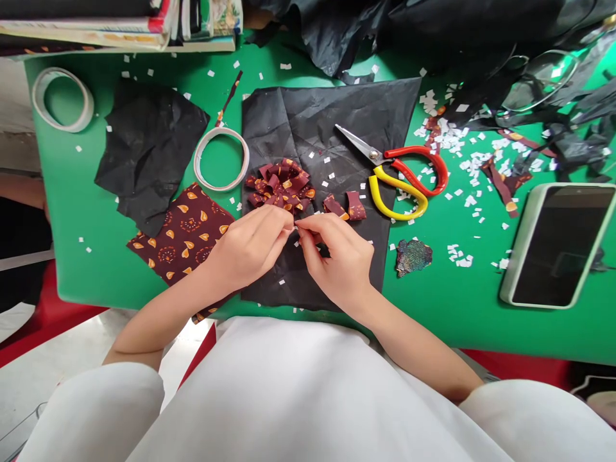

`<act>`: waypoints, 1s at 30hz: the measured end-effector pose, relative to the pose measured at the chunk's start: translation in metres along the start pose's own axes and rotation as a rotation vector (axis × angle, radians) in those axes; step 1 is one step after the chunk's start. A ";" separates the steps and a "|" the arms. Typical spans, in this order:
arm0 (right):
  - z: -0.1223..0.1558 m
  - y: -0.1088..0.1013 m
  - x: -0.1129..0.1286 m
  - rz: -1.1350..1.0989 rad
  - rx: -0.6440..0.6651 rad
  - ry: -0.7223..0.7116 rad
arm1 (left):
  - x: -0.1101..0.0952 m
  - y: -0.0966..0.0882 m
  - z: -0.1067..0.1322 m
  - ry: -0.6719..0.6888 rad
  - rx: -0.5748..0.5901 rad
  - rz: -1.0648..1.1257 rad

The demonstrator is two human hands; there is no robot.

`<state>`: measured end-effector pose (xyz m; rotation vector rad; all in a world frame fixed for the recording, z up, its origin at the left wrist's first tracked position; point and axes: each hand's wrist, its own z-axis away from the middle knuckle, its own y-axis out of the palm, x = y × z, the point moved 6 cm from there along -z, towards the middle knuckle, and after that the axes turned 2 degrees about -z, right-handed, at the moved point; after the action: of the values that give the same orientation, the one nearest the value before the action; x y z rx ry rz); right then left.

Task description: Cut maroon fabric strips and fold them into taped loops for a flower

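My left hand [250, 247] and my right hand [337, 253] meet over a black sheet [332, 122] on the green table [433, 308]. Both pinch something small between their fingertips; I cannot make out what it is. Just beyond my fingers lies a maroon patterned fabric rosette [282, 185]. Two small folded maroon pieces [346, 205] lie to its right. A square of the same maroon fabric [185, 234] rests under my left wrist.
Scissors with red and yellow handles [399, 173] lie on the black sheet's right side. A tape roll [221, 158] and a second roll [62, 99] sit to the left, with crumpled black paper [147, 147]. A phone [558, 244] lies right. White scraps are scattered about.
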<state>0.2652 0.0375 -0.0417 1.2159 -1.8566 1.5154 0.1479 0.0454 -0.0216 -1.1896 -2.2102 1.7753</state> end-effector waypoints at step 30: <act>0.004 -0.002 0.005 0.128 -0.072 -0.195 | -0.009 -0.001 -0.003 0.028 0.015 -0.111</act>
<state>0.2654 0.0322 -0.0379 1.2717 -2.1331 1.4246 0.1550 0.0426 -0.0163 -1.0603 -2.1970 1.7194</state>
